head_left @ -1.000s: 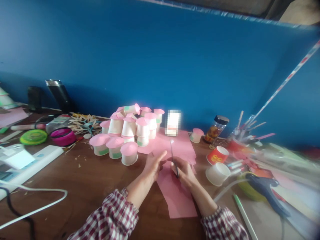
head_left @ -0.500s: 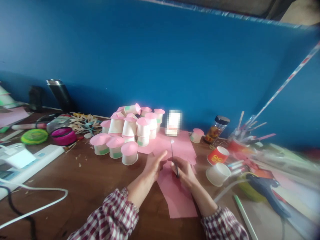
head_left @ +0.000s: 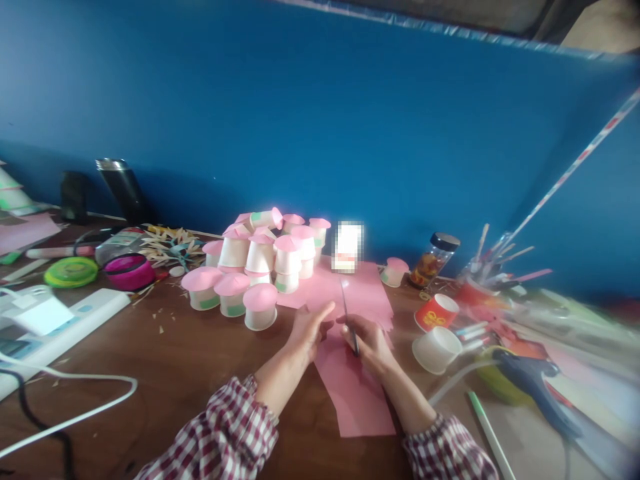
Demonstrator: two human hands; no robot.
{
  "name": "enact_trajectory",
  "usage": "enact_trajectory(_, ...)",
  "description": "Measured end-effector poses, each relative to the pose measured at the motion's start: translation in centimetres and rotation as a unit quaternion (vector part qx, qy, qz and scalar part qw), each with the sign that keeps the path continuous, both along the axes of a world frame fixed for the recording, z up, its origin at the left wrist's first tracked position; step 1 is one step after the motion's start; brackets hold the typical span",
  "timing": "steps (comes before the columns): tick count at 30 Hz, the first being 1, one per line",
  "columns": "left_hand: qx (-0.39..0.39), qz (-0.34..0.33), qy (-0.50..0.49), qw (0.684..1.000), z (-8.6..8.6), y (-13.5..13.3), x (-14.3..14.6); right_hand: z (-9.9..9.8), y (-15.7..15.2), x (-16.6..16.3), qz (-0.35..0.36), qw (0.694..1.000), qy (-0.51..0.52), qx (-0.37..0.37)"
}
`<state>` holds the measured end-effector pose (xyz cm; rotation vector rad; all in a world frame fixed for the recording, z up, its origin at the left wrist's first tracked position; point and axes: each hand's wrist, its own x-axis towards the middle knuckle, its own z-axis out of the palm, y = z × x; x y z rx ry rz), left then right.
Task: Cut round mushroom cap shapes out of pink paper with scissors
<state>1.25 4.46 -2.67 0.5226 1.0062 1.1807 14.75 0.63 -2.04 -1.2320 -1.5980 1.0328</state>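
Note:
My right hand (head_left: 371, 343) is closed around a pair of scissors (head_left: 355, 341), whose blades point away from me over pink paper. A pink paper sheet (head_left: 355, 400) lies under both hands, with its cut edge towards me. My left hand (head_left: 306, 333) is closed at this sheet's left side, thumb stretched forward; the fingertips are partly hidden. Beyond the hands, more pink paper (head_left: 367, 287) is spread on the table. Left of it stand several upturned white paper cups (head_left: 260, 313) with pink paper caps, some stacked.
A single capped cup (head_left: 394, 272) stands near a dark-lidded jar (head_left: 434, 260). On the right are a red cup (head_left: 436, 311), a white cup (head_left: 437, 349) and a glue gun (head_left: 540, 387). Leftward lie a power strip (head_left: 95, 313), wooden sticks (head_left: 173, 247) and a black flask (head_left: 120, 187).

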Motion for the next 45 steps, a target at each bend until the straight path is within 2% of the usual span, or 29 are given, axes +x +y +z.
enact_trajectory(6, -0.01, 0.006, -0.017, 1.0, 0.1, -0.1, 0.0, -0.1, 0.0, 0.0, -0.004, 1.0, 0.001, -0.011)
enact_trajectory(11, 0.032, -0.004, -0.061, 0.998, -0.2, 0.0, 0.0, 0.0, -0.1, -0.2, -0.006, 1.0, 0.014, -0.02)
enact_trajectory(20, 0.002, 0.007, -0.003, 1.0, -0.5, 0.1, 0.0, 0.0, -0.1, -0.2, -0.003, 1.0, 0.02, -0.021)
enact_trajectory(26, 0.02, -0.01, 0.016, 1.0, -1.0, 0.3, -0.1, 0.0, 0.0, -0.2, -0.005, 1.0, 0.012, -0.018)
enact_trajectory(37, 0.006, 0.005, 0.011, 1.0, 0.3, -0.1, 0.0, 0.5, 0.0, -0.2, -0.016, 1.0, -0.014, -0.018)
enact_trajectory(45, -0.009, 0.018, 0.015, 1.0, -0.7, 0.3, 0.0, 0.1, 0.0, 0.0, -0.012, 1.0, -0.004, -0.022)
